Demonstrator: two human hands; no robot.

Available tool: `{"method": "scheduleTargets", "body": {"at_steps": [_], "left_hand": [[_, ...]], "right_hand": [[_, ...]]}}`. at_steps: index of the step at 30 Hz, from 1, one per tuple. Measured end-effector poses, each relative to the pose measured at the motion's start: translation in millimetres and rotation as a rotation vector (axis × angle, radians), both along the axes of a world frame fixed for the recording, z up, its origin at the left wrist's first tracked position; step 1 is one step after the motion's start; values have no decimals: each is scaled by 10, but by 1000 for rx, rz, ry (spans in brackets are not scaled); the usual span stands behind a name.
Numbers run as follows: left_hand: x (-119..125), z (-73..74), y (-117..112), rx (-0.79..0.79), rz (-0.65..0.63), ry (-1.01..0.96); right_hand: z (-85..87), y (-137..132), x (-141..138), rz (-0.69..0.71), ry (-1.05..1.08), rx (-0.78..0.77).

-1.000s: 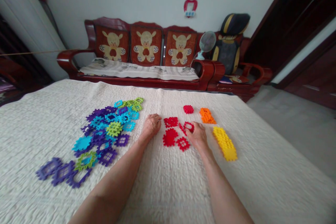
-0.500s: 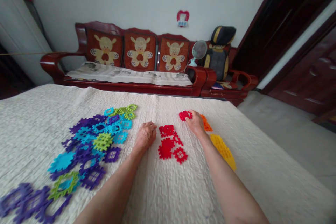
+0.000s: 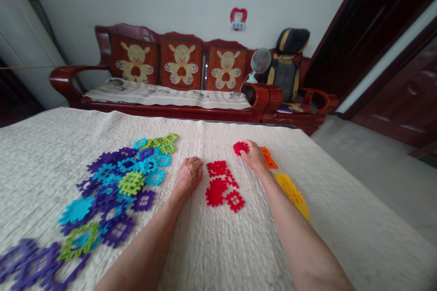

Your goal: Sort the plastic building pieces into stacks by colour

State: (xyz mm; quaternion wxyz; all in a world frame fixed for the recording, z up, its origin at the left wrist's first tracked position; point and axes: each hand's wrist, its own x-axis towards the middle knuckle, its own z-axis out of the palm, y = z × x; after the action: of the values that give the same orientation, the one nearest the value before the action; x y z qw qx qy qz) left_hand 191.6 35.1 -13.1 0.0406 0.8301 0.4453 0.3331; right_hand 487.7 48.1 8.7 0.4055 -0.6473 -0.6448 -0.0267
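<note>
My right hand (image 3: 253, 156) reaches forward and closes its fingers on a red plastic tile (image 3: 240, 147) lying on the cream quilt (image 3: 218, 245). My left hand (image 3: 189, 174) rests on the quilt in a loose fist with nothing visible in it, just left of a small group of red tiles (image 3: 221, 185). An orange stack of tiles (image 3: 269, 158) lies right beside my right hand, partly hidden by it. A yellow row of tiles (image 3: 292, 193) sits under my right forearm's far side.
A spread of purple, blue and green tiles (image 3: 112, 186) covers the quilt to the left. Behind the quilt stands a dark red wooden sofa (image 3: 164, 82) with bear cushions, a small fan (image 3: 259, 61) and a backpack (image 3: 288, 61). Bare floor lies to the right.
My right hand moved forward from the red group to the far red tile beside the orange stack. The view shifted right and the left hand stayed put.
</note>
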Motion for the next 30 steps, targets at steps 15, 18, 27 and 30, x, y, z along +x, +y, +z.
{"method": "scheduleTargets", "body": {"at_steps": [15, 18, 27, 30], "left_hand": [[-3, 34, -5, -39, -2, 17], [-2, 48, -5, -48, -4, 19], [-5, 8, 12, -20, -18, 0], [-11, 3, 10, -17, -23, -8]], "right_hand": [[22, -477, -515, 331, 1, -56], [-44, -585, -696, 401, -57, -97], [-97, -606, -650, 423, 74, -140], [-129, -601, -622, 365, 162, -128]]}}
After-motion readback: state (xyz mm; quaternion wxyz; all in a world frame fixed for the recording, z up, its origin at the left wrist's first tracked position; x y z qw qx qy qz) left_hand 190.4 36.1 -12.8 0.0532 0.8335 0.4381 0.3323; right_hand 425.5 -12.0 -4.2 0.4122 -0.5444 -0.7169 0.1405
